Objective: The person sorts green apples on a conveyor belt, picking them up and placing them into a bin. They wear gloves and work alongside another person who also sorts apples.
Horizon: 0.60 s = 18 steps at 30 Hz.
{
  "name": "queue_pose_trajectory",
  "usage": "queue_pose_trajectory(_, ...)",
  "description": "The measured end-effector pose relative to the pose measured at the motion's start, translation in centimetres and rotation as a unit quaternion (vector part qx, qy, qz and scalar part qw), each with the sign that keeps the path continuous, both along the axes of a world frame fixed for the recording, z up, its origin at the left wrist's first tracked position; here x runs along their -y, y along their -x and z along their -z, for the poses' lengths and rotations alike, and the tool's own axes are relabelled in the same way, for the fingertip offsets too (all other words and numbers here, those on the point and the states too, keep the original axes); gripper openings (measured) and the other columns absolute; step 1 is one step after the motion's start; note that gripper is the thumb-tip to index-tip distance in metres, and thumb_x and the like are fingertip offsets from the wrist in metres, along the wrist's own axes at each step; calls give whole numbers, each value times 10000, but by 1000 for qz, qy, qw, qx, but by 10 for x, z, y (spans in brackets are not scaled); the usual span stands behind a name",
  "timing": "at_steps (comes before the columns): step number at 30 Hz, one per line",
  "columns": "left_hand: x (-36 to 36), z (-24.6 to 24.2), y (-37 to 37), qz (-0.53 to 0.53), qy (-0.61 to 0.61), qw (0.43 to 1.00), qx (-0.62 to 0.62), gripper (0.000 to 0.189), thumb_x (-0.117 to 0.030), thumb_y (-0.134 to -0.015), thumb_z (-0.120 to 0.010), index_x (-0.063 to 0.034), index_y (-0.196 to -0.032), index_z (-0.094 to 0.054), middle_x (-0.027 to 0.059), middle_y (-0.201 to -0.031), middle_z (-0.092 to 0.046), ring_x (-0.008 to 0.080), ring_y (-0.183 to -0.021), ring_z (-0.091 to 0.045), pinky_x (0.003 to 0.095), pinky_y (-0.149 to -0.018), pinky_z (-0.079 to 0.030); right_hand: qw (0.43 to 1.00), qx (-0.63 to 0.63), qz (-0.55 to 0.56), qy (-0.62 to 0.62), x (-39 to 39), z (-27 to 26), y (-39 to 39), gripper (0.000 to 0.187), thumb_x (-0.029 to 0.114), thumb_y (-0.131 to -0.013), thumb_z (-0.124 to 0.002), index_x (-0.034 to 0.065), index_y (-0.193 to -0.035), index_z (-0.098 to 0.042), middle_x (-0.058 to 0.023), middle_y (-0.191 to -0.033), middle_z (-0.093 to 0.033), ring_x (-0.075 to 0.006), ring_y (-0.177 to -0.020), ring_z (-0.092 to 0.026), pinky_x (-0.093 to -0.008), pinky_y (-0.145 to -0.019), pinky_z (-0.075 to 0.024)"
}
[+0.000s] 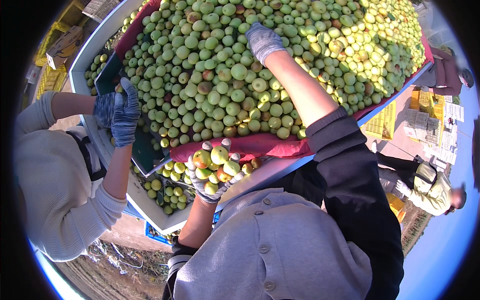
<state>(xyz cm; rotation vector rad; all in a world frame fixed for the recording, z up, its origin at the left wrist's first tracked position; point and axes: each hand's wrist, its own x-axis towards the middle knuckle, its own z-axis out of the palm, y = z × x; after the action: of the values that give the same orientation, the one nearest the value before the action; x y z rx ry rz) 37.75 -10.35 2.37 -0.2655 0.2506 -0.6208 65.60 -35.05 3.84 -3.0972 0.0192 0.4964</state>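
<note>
Green round fruits, seemingly jujubes (213,97), some with brown or reddish patches, lie heaped in a large light-coloured bin lined with red cloth (240,148). My left hand (212,176), in a grey knit glove, is cupped palm up over the near edge of the bin and holds a pile of several green and reddish fruits. Farther in, my right hand (264,41), also gloved in grey, reaches palm down onto the heap; its fingertips are partly hidden, and whether it grips a fruit cannot be told.
At the left, a co-worker's gloved hands (125,112) are above a dark divider (144,150). More fruits (170,197) lie in the bin's near corner. Yellow crates (380,120) stand beyond the bin's right side, with other people nearby. A cardboard box (65,47) is at upper left.
</note>
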Motion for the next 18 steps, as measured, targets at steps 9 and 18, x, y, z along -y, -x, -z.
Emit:
queue_pose_trajectory(9, 2, 0, -19, -9, 29, 1000, -6, 438, -417, -884, -629, -214, -1259, -529, 92, -1434, -367, 394, -1302, -396, 703, -954, -416, 993, -48, -77, 79, 12, 15, 3, 253, 107, -905, -592, 76, -1139, -684, -147, -1247, -627, -302, -1114, -631, -393, -893, -547)
queue_pose_trajectory(18, -17, 16, -13, -17, 36, 999, 37, 472, -526, -939, -486, -303, -1354, -461, 38, -1513, -318, 331, -1383, -325, 672, -1035, -320, 990, -131, -49, 26, 26, -9, 67, 372, 126, -842, -624, 73, -1210, -599, -192, -1279, -568, -345, -1165, -585, -428, -961, -506)
